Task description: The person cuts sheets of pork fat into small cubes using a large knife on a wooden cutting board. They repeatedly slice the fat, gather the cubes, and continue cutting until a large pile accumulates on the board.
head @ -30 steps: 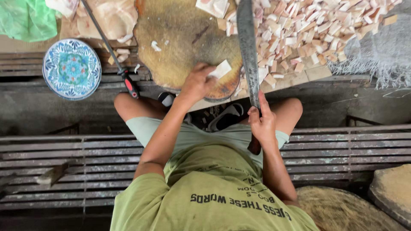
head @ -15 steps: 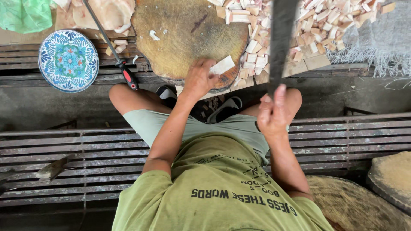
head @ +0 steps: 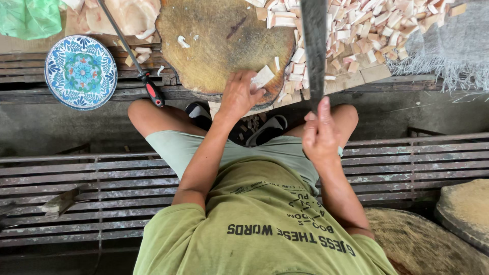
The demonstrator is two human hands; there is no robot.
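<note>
Head view, looking down on a seated person in a green shirt (head: 265, 224). The left hand (head: 238, 95) pins a pale wedge (head: 263, 76) against the near edge of a round wooden block (head: 219, 40), fingers closed over it. The right hand (head: 320, 133) is clenched around the handle of a long cleaver (head: 314, 46), whose blade stands raised above the block's right side. Cut pale chips (head: 367, 25) lie heaped to the right. A patterned blue plate (head: 80, 71) and a red-handled rod (head: 133, 61) lie to the left.
</note>
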